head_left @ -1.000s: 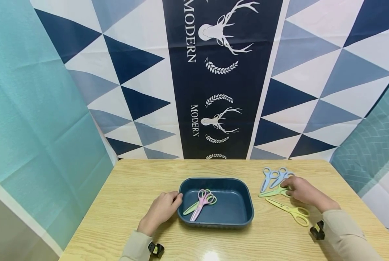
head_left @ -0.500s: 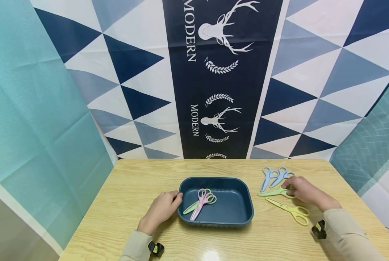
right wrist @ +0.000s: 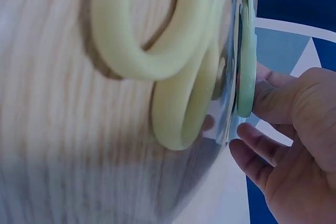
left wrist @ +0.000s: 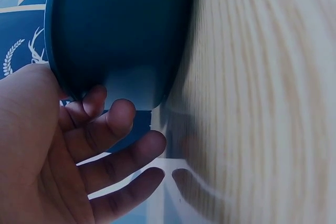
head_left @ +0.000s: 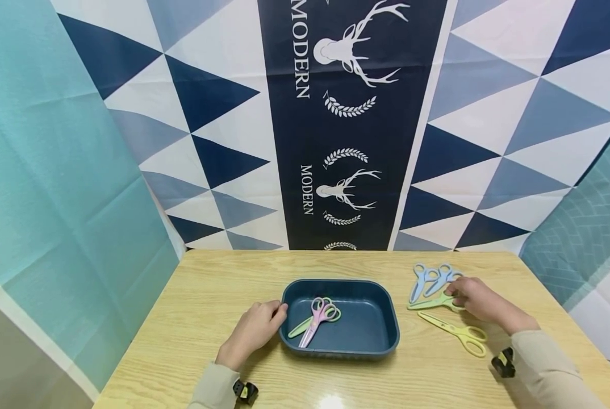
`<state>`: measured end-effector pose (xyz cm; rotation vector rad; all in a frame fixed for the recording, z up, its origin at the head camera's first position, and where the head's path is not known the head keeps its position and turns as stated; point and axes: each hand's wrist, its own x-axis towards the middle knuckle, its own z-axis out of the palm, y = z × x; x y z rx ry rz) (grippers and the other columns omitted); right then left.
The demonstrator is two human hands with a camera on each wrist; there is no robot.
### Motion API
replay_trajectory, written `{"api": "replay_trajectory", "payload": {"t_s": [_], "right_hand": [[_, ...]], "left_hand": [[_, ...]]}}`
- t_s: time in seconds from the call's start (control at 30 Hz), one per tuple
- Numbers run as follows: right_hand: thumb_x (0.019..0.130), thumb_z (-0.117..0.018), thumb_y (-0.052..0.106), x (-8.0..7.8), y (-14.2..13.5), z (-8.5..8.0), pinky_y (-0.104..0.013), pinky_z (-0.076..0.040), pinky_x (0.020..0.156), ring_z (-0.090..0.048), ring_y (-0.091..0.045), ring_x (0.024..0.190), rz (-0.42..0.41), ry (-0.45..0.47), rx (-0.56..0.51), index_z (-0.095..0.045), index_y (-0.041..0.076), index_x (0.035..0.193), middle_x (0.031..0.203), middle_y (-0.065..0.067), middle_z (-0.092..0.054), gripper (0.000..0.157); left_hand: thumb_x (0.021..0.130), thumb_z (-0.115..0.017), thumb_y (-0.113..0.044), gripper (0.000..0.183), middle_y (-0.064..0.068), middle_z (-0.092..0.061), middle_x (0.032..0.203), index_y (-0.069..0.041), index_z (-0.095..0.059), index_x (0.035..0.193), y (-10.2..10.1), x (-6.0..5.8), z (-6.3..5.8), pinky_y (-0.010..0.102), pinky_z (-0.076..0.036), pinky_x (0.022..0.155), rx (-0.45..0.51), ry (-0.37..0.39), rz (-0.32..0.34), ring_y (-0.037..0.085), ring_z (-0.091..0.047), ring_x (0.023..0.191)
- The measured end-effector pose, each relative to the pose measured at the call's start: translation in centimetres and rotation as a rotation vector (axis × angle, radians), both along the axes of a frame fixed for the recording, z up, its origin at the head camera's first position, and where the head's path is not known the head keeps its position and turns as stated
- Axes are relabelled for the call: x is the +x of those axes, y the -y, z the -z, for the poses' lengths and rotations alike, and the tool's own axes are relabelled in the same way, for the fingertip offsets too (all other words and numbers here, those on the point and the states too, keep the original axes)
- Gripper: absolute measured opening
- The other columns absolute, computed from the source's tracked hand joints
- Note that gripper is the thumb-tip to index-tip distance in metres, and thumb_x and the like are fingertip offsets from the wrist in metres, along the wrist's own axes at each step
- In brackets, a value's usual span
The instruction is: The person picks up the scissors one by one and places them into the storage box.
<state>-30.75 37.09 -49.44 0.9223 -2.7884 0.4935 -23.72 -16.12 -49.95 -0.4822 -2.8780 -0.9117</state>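
Left hand (head_left: 254,326) grips the bin (head_left: 366,324) at its left end, thumb hooked over the rim, index finger against the outer wall, the other fingers loosely bent beside it; its forearm slants in from the lower edge. Right hand (head_left: 481,300), its forearm reaching in from the lower right, pinches the handle of the green scissors (head_left: 430,303) between thumb and finger, lower fingers bent clear. That pair is on the right of the table (head_left: 208,289), between two blue pairs (head_left: 442,278) and the yellow pair (head_left: 452,327). Inside the bin, a pink pair (head_left: 310,329) crosses over another green pair (head_left: 299,328).
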Motion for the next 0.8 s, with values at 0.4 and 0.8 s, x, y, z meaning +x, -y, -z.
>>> {"api": "replay_trajectory", "payload": {"t_s": [0.4,0.8], "right_hand": [[0.076,-0.075,-0.014,0.6,0.6,-0.1,-0.037,-0.057,0.073,-0.067,-0.023,0.081,0.035,0.032,-0.033,-0.072,0.002,0.091,0.088,-0.003,-0.07,0.022],[0.081,-0.073,-0.013,0.3,0.8,-1.5,-0.039,-0.057,0.073,-0.067,-0.024,0.082,0.046,0.047,-0.017,-0.072,0.001,0.092,0.09,-0.003,-0.069,0.019]], "left_hand": [[0.108,-0.05,-0.031,0.038,-0.01,-0.038,0.06,-0.021,-0.051,0.072,0.2,0.2,0.3,0.021,-0.033,0.051,-0.001,-0.006,-0.003,0.002,-0.038,0.052],[0.109,-0.049,-0.031,0.038,-0.01,-0.038,0.06,-0.02,-0.05,0.072,-0.2,0.0,0.1,0.021,-0.034,0.051,0.018,-0.02,0.01,0.002,-0.038,0.052]]}}
